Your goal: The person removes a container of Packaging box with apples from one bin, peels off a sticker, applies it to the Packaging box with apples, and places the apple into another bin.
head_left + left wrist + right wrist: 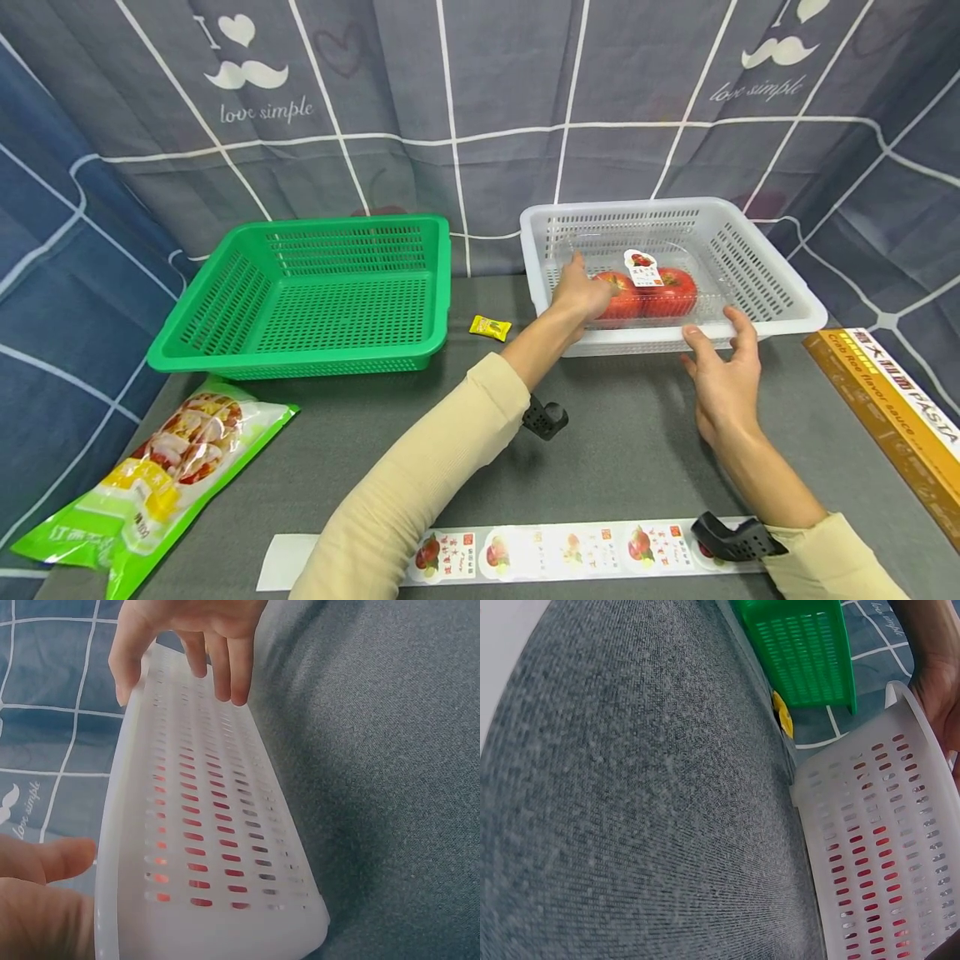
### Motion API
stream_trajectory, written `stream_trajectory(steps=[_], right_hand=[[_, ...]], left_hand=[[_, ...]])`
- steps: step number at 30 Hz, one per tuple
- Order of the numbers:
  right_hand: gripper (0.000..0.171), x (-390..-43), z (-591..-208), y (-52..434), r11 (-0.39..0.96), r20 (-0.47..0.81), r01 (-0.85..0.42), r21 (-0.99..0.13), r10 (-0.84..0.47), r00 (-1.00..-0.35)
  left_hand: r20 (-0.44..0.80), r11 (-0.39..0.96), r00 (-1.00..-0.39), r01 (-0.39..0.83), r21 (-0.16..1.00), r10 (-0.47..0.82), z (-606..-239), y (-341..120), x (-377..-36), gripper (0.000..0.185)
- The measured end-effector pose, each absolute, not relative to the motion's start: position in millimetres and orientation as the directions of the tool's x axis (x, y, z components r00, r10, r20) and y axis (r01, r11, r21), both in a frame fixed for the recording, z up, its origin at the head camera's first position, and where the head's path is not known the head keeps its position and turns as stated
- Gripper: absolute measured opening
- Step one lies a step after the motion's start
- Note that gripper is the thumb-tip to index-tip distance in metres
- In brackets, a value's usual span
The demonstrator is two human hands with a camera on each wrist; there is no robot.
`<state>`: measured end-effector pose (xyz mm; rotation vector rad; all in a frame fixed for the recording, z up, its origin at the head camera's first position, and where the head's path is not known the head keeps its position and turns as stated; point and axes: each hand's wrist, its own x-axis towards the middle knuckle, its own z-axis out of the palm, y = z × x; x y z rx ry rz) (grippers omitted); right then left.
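Note:
A clear plastic box with red fruits [670, 293] and a fruit-printed label [642, 268] lies inside the white basket [780, 321]. My left hand [581, 292] reaches over the basket's front rim, at the left end of the box, with index finger and thumb extended. At the box's right end, my right hand [727, 379] has its thumb and index fingertips right at the front rim. In the left wrist view, the right hand's [191, 637] other fingers hang loosely outside the basket wall. Part of the left hand is hidden behind the rim in the right wrist view.
A green basket [300, 364] stands left, with a small yellow packet [491, 327] beside it. A green food bag [172, 467] lies front left. A strip of fruit labels [547, 552] runs along the front. A pasta box [892, 417] is at right; a curtain [510, 100] hangs behind.

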<state>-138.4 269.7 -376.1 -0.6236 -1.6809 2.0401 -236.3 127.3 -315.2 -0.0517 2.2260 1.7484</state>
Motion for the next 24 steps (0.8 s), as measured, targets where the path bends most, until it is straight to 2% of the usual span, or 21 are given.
stream_trajectory(steps=[6,9,16,20,24], right_hand=[[0.061,-139,-376,269,-0.173,-0.078,-0.029,-0.984,0.580,-0.811],[0.062,-139,-376,268,-0.169,-0.077,-0.028,-0.985,0.579,-0.812],[0.066,-135,-370,268,-0.164,-0.108,0.019,-0.986,0.556,-0.824],[0.074,-130,-361,273,-0.217,-0.174,0.074,-0.973,0.489,-0.855],[0.080,-122,-354,274,-0.246,-0.206,0.111,-0.963,0.403,-0.892]], left_hand=[[-0.229,0.250,-0.957,-0.182,0.951,0.176,-314,124,-234,0.087],[-0.184,0.271,-0.962,-0.126,0.954,0.202,-310,117,-230,0.085],[0.023,0.360,-0.946,0.145,0.921,0.324,-301,85,-209,0.076],[0.157,0.391,-0.909,0.315,0.865,0.387,-302,57,-191,0.073],[0.211,0.386,-0.860,0.411,0.826,0.465,-305,23,-172,0.070]])
